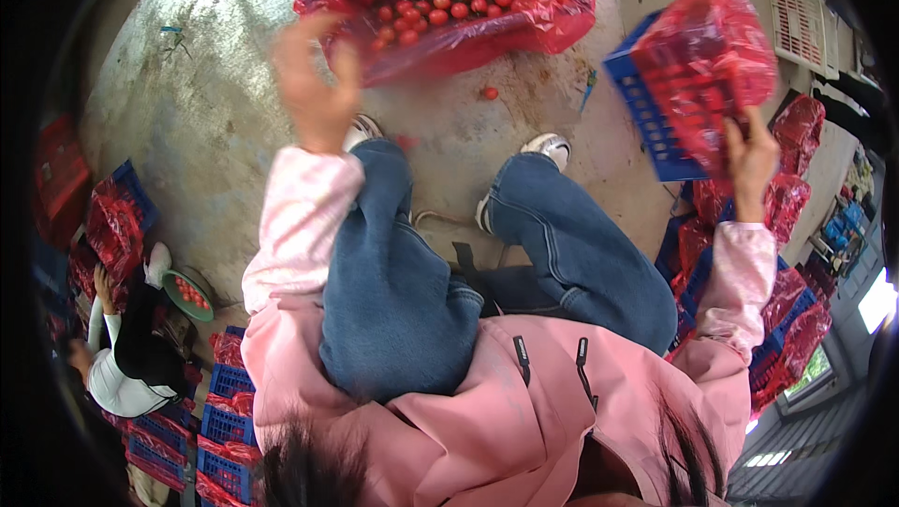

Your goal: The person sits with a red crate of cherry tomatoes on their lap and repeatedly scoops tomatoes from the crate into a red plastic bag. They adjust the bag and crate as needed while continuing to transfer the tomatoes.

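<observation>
My left hand (317, 82), blurred, has thumb and fingers apart with nothing in it. It hovers at the near left corner of a crate lined with red plastic film (484, 61), which holds small red tomatoes (439, 17). To the right, my right hand (753, 149) grips the edge of a red plastic liner (702, 36) draped in and over a blue plastic crate (632, 86). That crate is tilted, and its contents are hidden by the film. One loose tomato (489, 93) lies on the concrete floor between the two crates.
Stacked blue crates with red liners (779, 324) stand close on my right, others (228, 423) behind on my left. A co-worker (133, 373) handles a lined crate at far left, near a green basin (186, 293) of tomatoes. A white crate (801, 26) lies at far right.
</observation>
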The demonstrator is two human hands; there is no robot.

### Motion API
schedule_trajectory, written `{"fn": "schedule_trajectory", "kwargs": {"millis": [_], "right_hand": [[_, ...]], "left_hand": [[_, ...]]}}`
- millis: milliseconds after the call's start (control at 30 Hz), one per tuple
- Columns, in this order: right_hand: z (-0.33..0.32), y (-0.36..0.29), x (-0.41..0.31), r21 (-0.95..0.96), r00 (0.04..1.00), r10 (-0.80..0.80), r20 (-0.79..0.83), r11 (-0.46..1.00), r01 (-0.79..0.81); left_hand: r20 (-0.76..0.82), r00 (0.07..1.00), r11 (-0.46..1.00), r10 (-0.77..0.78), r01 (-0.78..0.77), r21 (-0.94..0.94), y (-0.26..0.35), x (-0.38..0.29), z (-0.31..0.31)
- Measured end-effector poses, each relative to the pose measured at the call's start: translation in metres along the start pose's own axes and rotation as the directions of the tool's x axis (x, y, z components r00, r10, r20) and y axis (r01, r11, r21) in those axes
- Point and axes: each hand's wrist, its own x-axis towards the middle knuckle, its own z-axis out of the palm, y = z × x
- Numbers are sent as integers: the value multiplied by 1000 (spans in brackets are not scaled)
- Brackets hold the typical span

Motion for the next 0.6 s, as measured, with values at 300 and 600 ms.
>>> {"fn": "schedule_trajectory", "kwargs": {"millis": [300, 600], "right_hand": [[110, -133, -59, 287, 960, 17, 278, 953, -100], [93, -117, -46, 386, 942, -106, 318, 922, -27]], "left_hand": [[725, 522, 791, 449, -609, -51, -20, -99, 228], [450, 689, 728, 568, -676, 115, -25, -76, 239]]}}
